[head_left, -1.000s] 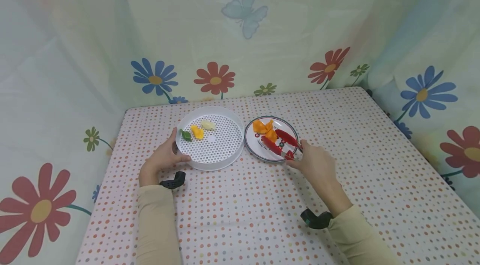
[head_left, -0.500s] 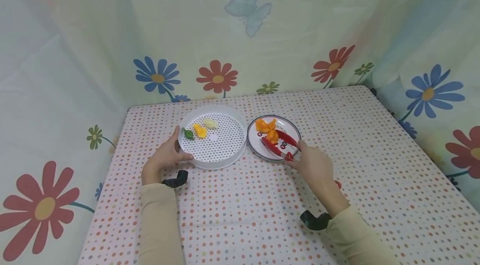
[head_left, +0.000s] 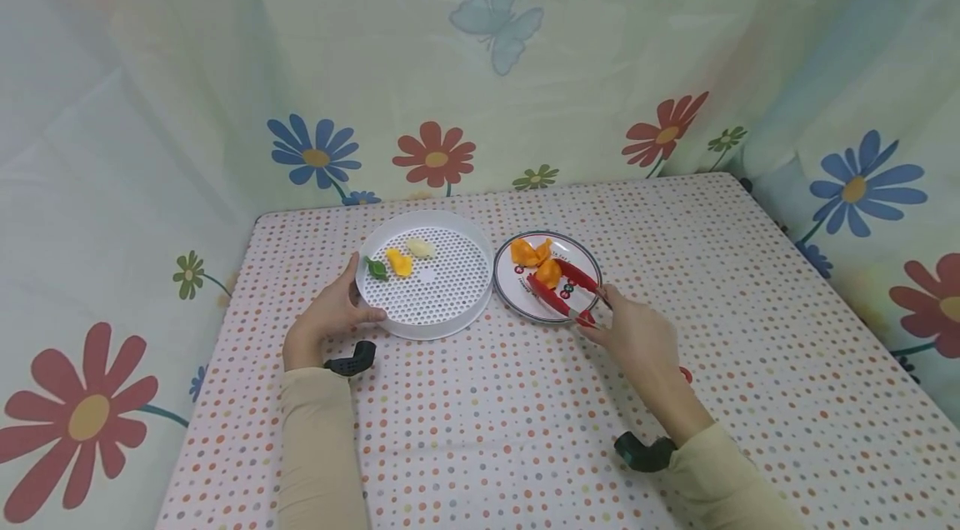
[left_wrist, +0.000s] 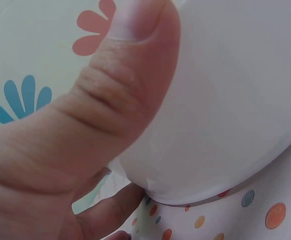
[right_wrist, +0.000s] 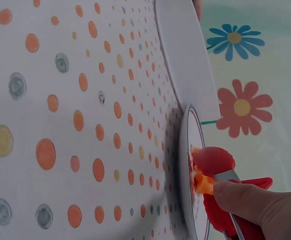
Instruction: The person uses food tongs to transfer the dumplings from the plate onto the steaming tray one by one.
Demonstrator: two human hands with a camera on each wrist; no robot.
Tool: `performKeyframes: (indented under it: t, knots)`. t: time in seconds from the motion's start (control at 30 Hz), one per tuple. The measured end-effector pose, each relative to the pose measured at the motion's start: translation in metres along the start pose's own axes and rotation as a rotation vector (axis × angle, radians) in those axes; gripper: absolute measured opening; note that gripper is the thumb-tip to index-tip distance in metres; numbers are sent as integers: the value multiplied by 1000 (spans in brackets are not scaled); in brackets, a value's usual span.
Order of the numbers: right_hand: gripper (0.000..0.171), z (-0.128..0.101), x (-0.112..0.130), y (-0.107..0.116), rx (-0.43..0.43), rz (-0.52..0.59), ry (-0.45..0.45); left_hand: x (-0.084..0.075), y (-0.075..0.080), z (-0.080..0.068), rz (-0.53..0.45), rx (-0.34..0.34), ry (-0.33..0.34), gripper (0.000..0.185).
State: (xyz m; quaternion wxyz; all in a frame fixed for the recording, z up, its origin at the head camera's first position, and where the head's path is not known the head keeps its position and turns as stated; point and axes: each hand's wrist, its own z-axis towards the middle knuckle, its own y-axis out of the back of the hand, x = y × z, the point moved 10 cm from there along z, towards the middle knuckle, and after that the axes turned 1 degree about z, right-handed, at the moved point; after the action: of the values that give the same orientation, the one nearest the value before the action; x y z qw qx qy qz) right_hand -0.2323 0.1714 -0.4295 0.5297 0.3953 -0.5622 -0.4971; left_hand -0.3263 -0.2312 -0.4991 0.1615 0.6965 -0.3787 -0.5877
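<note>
The white perforated tray (head_left: 435,280), holding three small pieces, was gripped by the left hand (head_left: 326,315); red tongs (head_left: 564,290) were clamped by the right hand (head_left: 633,332) around an orange piece (head_left: 547,272) on the plate (head_left: 581,251).

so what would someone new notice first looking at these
Probably the red tongs in the right hand, their tips closing around an orange piece of food on the round plate near the table's middle. Just left of it, the left hand holds the rim of a white perforated tray with a green, a yellow and a pale piece inside.
</note>
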Motion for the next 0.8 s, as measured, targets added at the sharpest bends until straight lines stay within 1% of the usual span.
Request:
performKeyframes:
  t: [0.1, 0.2, 0.3, 0.47, 0.67, 0.8]
  knots:
    - [86, -1, -2, 3, -28, 6, 6, 0, 1, 0, -3, -5, -6, 132]
    - [94, 3, -9, -3, -85, -36, 39, 1, 2, 1, -10, -10, -9, 133]
    - [91, 2, -5, 3, -127, -47, 65, 2, 1, 2, -11, -10, -11, 133]
    - [81, -4, 15, 28, -172, -26, 93, 3, 1, 2, -11, -9, -14, 134]
    - [81, -5, 33, 40, -200, -32, 164, 2, 1, 1, -2, -16, -8, 134]
    - [79, -5, 47, 47, -243, -28, 244, 2, 0, 1, 4, -18, 8, 134]
